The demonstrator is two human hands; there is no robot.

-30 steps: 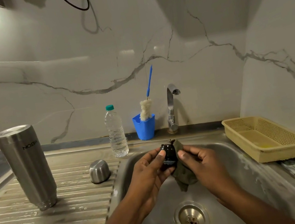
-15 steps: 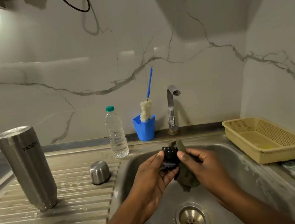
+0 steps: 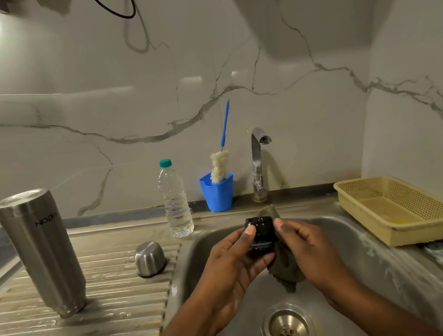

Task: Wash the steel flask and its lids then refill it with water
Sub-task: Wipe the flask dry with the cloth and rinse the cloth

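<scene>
Stretching across the lower view, a wet steel counter (image 3: 66, 334) with a ribbed drainboard meets a white, grey-veined marble wall (image 3: 143, 93) at the back and a side wall on the right. Near the counter's left edge the steel flask (image 3: 42, 253) stands upside down on the ribs, its lettering inverted. The domed steel cap (image 3: 150, 258) sits mouth down just beside the sink's left rim, well apart from the flask. Bare wet ribs run from both to the counter's front edge.

Along the back edge stand a water bottle (image 3: 175, 202), a blue cup (image 3: 218, 193) holding a bottle brush (image 3: 220, 165), then the tap (image 3: 258, 161), whose spout reaches toward the sink (image 3: 359, 247). The drain (image 3: 288, 331) lies uncovered below the hands.

Over the basin, near its back rim, the left hand (image 3: 231, 271) curls round the black inner lid (image 3: 260, 233), thumb on its upper side. The right hand (image 3: 313, 252) pinches an olive cloth (image 3: 285, 270) against the lid's right side; the cloth hangs down between the palms. A yellow basket (image 3: 397, 208) sits on the counter's right edge by the side wall.
</scene>
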